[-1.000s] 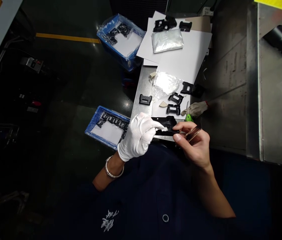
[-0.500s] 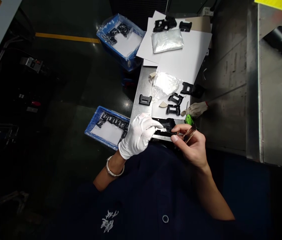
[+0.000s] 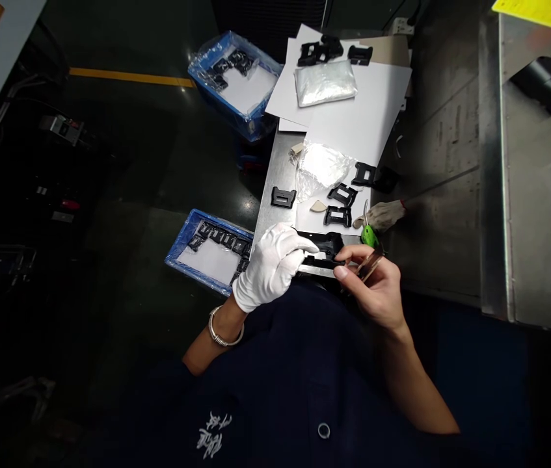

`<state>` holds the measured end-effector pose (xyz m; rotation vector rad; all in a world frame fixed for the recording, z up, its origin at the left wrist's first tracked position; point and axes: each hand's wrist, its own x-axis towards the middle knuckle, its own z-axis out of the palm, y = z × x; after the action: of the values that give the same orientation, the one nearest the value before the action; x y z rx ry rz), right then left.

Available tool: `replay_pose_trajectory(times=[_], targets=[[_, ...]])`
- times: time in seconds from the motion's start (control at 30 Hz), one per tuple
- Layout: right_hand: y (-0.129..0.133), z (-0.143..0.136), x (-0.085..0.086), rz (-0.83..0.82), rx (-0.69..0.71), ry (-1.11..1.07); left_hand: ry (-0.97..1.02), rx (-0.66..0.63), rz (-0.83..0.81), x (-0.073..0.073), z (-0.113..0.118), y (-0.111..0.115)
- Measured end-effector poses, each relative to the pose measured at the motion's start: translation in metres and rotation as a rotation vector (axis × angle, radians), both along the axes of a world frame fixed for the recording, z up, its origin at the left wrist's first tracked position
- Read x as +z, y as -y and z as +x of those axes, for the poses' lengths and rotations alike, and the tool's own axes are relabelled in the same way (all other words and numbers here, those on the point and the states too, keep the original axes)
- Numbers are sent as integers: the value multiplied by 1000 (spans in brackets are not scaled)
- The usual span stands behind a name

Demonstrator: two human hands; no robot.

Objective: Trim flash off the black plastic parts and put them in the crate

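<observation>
Head view — black parts [image 3: 228, 238] in blue bins [image 3: 181, 235] — left hand [image 3: 269, 268], right hand [image 3: 377, 286], pinched grip on larger piece [image 3: 326, 242].

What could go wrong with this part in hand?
The slim tool in the ungloved right hand might scratch the held black part. The gloved left hand could slip on it. The loose black piece near the bench's left edge may get knocked off.

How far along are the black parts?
Looks done: binned parts in the far blue bin and near blue bin. In hand: one black part, between left hand and right hand. Apparently left: loose parts on the metal bench and white sheets.
</observation>
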<state>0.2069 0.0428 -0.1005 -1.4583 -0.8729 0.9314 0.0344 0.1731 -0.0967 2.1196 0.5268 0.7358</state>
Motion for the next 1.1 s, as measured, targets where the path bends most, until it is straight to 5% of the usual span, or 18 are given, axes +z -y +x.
replay_pose_trajectory(times=[0.53, 0.83, 1.1], targets=[[-3, 2, -28, -219, 113, -144, -209, -14, -347, -36, 7, 18], [-9, 5, -32, -184, 147, -105, -222, 32, -381, -39, 11, 17], [-12, 14, -31, -176, 174, -71, -212, 74, -434, -29, 21, 21]])
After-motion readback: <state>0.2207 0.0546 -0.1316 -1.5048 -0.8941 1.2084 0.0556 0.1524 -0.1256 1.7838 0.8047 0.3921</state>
